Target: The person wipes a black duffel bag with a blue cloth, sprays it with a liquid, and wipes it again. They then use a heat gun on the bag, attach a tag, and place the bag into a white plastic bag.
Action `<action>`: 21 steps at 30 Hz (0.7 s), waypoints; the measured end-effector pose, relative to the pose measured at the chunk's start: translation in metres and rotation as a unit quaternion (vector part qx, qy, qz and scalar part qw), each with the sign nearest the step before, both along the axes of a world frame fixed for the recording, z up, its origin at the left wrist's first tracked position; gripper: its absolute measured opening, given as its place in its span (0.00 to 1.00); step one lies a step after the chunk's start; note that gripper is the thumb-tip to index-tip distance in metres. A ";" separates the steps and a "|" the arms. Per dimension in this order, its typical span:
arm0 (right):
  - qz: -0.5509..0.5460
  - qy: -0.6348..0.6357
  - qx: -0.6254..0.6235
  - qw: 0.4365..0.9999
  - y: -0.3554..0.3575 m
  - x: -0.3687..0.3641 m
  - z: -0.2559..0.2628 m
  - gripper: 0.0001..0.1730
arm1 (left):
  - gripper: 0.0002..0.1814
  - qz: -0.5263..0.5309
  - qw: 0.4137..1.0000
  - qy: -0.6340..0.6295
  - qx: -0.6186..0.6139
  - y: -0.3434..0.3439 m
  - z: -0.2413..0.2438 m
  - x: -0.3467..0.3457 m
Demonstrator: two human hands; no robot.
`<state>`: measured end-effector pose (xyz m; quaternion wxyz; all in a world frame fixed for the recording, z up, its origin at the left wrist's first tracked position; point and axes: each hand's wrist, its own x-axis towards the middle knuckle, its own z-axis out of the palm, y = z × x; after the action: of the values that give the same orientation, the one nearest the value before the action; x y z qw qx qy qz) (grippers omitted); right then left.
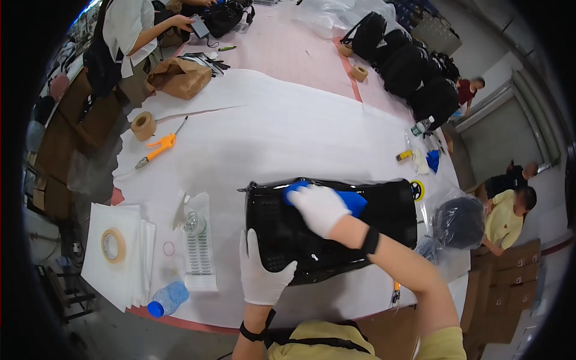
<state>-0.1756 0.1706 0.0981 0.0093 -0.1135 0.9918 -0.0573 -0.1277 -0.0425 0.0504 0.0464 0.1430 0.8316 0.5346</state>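
A glossy black bag-like case lies on the white-covered table in front of me. My right hand, in a white glove, holds a blue cloth against its upper face. Part of the cloth bunches at the fingertips and the rest trails to the right. My left hand, also gloved, rests at the near left corner of the case. Its fingers lie along the left side and its thumb spreads along the near edge, gripping nothing that I can see.
Left are a tape roll on white sheets, a blue-capped bottle, a label strip and an orange air blow gun. Black backpacks line the far right. A co-worker stands right, by a plastic-wrapped dark bag.
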 end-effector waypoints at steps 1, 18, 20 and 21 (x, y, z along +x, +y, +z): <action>-0.021 -0.046 0.051 0.997 0.019 0.011 0.002 0.09 | 0.59 0.005 1.000 0.002 -0.006 0.000 0.000 -0.002; -0.012 -0.060 0.074 0.995 0.027 -0.001 -0.002 0.10 | 0.59 -0.003 1.000 0.004 0.005 -0.003 -0.001 -0.010; -0.016 -0.049 0.095 0.994 0.031 0.008 0.001 0.09 | 0.60 -0.001 0.999 -0.001 0.034 -0.002 -0.010 -0.003; -0.021 -0.065 0.023 0.997 0.025 0.005 0.004 0.08 | 0.60 0.002 0.999 0.008 0.041 -0.001 -0.010 -0.002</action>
<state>-0.1706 0.1952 0.1024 0.0754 -0.0887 0.9923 -0.0418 -0.1299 -0.0432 0.0402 0.0329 0.1478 0.8097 0.5670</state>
